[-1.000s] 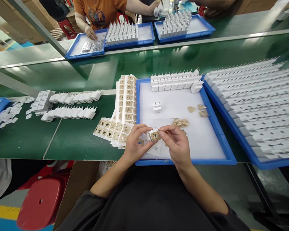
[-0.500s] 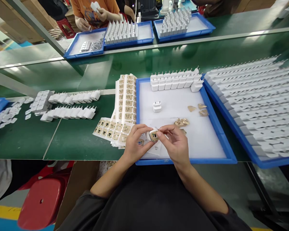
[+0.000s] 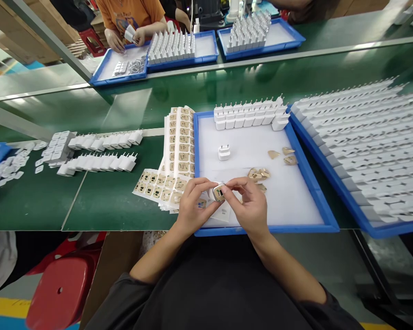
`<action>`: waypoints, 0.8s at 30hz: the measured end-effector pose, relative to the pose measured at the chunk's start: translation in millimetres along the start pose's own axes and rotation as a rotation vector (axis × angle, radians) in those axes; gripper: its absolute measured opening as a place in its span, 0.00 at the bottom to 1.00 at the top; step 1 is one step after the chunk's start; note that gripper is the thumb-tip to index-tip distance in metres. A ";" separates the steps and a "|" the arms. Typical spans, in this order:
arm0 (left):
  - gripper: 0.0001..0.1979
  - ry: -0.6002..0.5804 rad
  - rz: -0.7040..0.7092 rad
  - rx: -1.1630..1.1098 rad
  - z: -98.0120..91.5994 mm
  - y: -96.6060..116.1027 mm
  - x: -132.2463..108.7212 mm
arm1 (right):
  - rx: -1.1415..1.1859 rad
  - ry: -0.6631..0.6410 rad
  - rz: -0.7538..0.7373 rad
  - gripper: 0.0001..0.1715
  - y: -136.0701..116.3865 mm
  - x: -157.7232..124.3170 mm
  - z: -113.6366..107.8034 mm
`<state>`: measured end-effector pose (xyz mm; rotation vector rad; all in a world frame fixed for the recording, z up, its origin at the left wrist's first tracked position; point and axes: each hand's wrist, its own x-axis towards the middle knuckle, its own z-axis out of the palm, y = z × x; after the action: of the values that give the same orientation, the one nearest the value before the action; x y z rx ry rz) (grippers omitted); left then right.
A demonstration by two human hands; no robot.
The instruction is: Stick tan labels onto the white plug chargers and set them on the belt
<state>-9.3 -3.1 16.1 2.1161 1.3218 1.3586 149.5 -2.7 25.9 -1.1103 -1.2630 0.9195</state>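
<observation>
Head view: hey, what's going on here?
The person's left hand holds a white plug adapter over the blue tray, a tan sticker on its face; the right hand touches its edge. In the tray, a lone adapter stands before rows of others, with tan scraps on the right. Sticker sheets lie to the left.

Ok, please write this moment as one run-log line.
left hand: holds adapter | right hand: at its tan sticker | tray: lone adapter, tan scraps, adapter rows

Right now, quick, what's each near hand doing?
Left hand: closed, holding a white piece with a tan face.
Right hand: curled at the tan face; can't tell if it's gripping.
</observation>
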 end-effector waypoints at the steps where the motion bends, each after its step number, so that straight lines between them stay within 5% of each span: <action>1: 0.16 0.004 0.004 -0.002 0.2 0.2 0.2 | -0.027 0.001 -0.020 0.03 -0.6 0.1 0.4; 7: 0.17 0.033 -0.003 -0.021 2.9 -0.9 0.3 | -0.260 0.022 -0.219 0.05 -1.6 1.9 1.3; 13: 0.15 0.059 -0.108 -0.104 6.1 -8.4 -1.8 | -0.008 -0.183 0.035 0.20 1.0 4.2 -2.2; 18: 0.18 0.101 -0.073 -0.170 11.6 -9.3 -4.0 | 0.273 -0.200 0.156 0.09 8.2 5.4 -3.5; 24: 0.19 0.198 0.158 0.066 13.8 -1.0 -0.2 | 0.310 -0.097 0.188 0.05 4.2 6.9 4.0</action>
<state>1.7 0.2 8.3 2.2177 1.3112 1.6467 146.6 5.5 23.4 -0.9571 -1.0606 1.2769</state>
